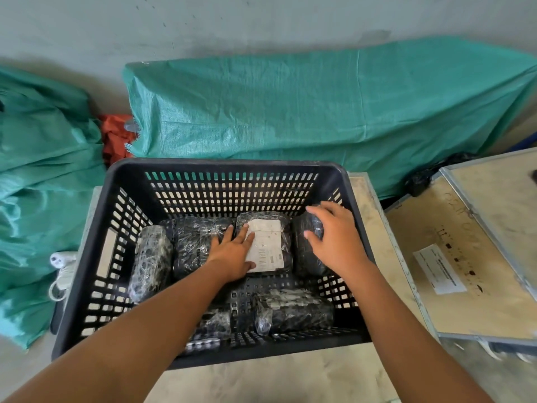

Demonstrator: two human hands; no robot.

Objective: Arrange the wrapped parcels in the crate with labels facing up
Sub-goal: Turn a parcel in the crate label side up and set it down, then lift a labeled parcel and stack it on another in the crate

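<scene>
1. Head view: black slotted plastic crate (pixel 130 181) sits on a pale wooden bench (pixel 290 379); both bare arms reach down into it.
2. Parcels are dark bundles in shiny clear film, all on the crate floor. Back row, left to right: a parcel tilted on its side (pixel 149 263) near the left wall, an unlabelled parcel (pixel 194 242), a labelled parcel (pixel 270 245), a right-end parcel (pixel 308 251).
3. Labelled parcel shows a white paper label (pixel 268 248) facing up, barcode print near its lower part; text too small to read.
4. Front of crate: a front parcel (pixel 293 311) lying flat with pale patches on top, and a smaller front parcel (pixel 213 324) partly hidden by the left forearm; no clear label on either.
5. Left hand (pixel 232 257) lies flat, fingers (pixel 247 235) spread wide, across the unlabelled parcel and the left edge of the label; pressing, not gripping.
6. Right hand (pixel 337 237) is over the right-end parcel, fingers curled loosely around its top; cannot tell if it is actually gripped.
7. Surroundings: green woven tarp (pixel 319 106) behind the crate, a plywood board with metal edging (pixel 465 257) to the right.
</scene>
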